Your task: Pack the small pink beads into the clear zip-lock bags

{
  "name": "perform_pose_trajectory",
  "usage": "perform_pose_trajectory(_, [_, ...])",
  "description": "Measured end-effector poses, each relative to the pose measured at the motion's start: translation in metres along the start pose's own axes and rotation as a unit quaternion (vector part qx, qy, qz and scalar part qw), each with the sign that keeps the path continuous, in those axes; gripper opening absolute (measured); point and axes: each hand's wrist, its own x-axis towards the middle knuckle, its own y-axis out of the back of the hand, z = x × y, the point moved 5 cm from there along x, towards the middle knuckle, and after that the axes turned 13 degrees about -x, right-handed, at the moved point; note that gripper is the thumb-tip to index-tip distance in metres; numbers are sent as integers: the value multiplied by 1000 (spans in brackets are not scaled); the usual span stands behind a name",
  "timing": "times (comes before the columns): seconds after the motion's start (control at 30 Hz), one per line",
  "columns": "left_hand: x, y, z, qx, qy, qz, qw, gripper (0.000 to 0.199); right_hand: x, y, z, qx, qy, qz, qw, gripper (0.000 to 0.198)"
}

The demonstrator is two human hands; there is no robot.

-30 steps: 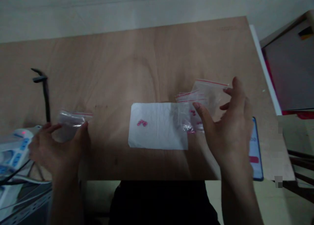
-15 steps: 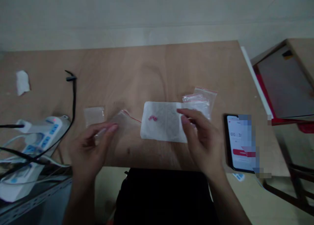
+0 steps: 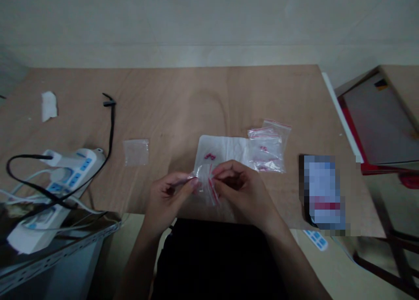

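Note:
Near the table's front edge, a clear zip bag [image 3: 204, 183] with red seal lines is stretched between both hands. My left hand [image 3: 172, 197] pinches its left side between thumb and forefinger. Closed on the red-lined seal edge is my right hand [image 3: 244, 188]. Just behind the bag lies a white paper sheet [image 3: 225, 145], partly covered by it. Several small dark red pieces [image 3: 209, 156] sit on the sheet's left part. Overlapping the sheet's right end are stacked zip bags [image 3: 270, 149], with small red bits visible in one. Whether the held bag has anything inside I cannot tell.
Left of the hands lies a single clear bag [image 3: 136, 152]. A white power strip [image 3: 77, 173] with tangled cables and a black cable [image 3: 111, 129] takes up the left side. A phone [image 3: 322, 191] rests at the right, and a scrap of white paper [image 3: 49, 106] at the far left.
My left hand has brought the zip bag rightward, in front of the white sheet. My right hand has moved left from over the sheet and now grips the bag's seal edge.

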Motion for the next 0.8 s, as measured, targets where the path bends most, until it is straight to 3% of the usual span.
perform_pose_trajectory(0.1, [0, 6, -3, -14, 26, -1, 1000, 8, -4, 8, 0, -89, 36, 39, 995, 3])
perform_pose_trajectory(0.2, [0, 10, -5, -11, 41, -8, 999, 8, -7, 7, 1, -153, 76, -13, 985, 13])
perform_pose_trajectory(0.4, [-4, 0, -11, -13, 70, -80, 994, 8, -6, -3, 13, -75, 53, -91, 992, 16])
perform_pose_trajectory(0.57, [-7, 7, -10, -21, 73, -73, 994, 10, -4, 2, 15, -78, 70, -42, 994, 15])
perform_pose_trajectory(0.7, [-7, 10, -5, -35, 75, -74, 994, 10, -7, 1, 20, 6, -1, -64, 998, 11])
perform_pose_trajectory(0.8, [-7, 10, -3, -22, 60, -84, 994, 10, -9, 0, 16, -6, 13, -71, 997, 8])
